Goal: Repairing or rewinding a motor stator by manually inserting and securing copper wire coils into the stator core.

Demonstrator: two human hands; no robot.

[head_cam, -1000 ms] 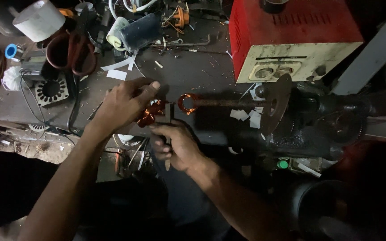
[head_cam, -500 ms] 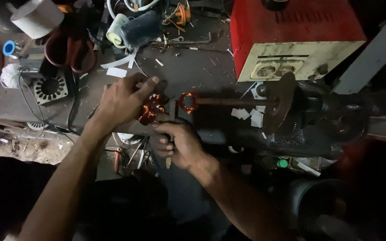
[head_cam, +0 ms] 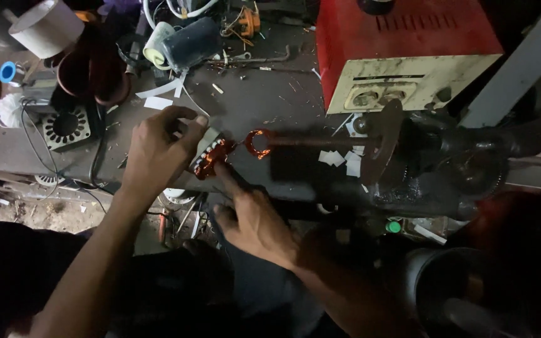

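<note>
Here the left hand [head_cam: 154, 153] pinches a copper coil [head_cam: 211, 159] at its three o'clock side. The right hand [head_cam: 255, 219], holding nothing, touches the coil at its five o'clock edge with a forefinger.

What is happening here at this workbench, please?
A person works with bare hands on a small copper wire coil over a cluttered dark bench. The left hand grips the coil from the left; the right hand touches it from below with its index finger. A second copper loop sits on the end of a rod that leads to a dark winding machine. A red box stands behind.
</note>
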